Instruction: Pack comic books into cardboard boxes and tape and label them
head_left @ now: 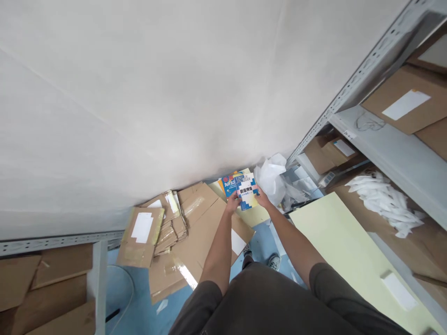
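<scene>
Between my two hands is a blue, white and yellow book [247, 190] with large dark Chinese characters on its cover. My left hand [233, 203] is closed on its left edge, and my right hand [261, 197] grips the opposite edge. Behind its left side shows a second book [228, 184], blue with an orange border and red lettering, partly covered by the first. Whether my left hand touches that second book too, I cannot tell. Beneath them is a pale yellow surface [256, 215].
Flattened cardboard [195, 232] lies at the left, with folded boxes [141, 235] on it. White plastic wrapping [272, 179] sits right of my hands. A pale yellow board [352, 246] extends at the right, beside a metal shelf [394, 135] with cartons. Another shelf [101, 279] stands lower left.
</scene>
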A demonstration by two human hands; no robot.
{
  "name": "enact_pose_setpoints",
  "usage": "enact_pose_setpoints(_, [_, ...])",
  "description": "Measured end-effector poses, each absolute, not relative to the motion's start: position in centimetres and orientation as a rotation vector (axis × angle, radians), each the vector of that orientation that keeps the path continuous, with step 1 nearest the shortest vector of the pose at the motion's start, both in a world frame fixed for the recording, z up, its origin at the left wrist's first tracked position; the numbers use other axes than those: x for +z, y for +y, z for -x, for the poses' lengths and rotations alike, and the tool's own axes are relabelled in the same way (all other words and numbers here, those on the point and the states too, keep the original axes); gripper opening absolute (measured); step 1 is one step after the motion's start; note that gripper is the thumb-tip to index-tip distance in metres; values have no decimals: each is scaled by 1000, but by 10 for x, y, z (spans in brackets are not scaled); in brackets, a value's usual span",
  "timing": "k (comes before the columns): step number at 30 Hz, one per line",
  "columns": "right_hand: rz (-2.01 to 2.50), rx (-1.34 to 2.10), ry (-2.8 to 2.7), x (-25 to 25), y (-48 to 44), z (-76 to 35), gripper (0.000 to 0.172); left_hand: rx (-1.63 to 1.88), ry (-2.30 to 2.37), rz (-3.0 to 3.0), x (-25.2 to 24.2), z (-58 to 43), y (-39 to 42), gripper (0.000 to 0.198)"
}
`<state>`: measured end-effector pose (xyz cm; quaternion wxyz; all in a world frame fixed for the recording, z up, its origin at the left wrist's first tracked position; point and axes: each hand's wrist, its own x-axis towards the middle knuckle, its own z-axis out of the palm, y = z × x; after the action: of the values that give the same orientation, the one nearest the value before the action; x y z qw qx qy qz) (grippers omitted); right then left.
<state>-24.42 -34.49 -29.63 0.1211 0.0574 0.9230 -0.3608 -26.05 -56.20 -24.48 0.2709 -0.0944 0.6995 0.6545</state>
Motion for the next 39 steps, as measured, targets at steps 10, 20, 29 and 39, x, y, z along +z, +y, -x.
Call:
enact_pose_setpoints(10, [-683, -2352, 1843, -200, -231, 184, 58, 1726, 1557, -311, -128, 250, -502, 82])
enact_pose_setpoints(20, [-877, -2850, 1825, -109, -95, -14, 54, 1600, 1412, -544, -71, 172, -314, 103])
enact_pose_setpoints(29, [-1361, -3041, 1848, -80, -19, -197, 52, 1387, 1197, -757, -77, 63, -141, 107])
enact_pose_setpoints(39, [-1479, -3234, 1774, -68, -9, -247, 55, 1235, 1108, -836, -72, 37, -66, 104])
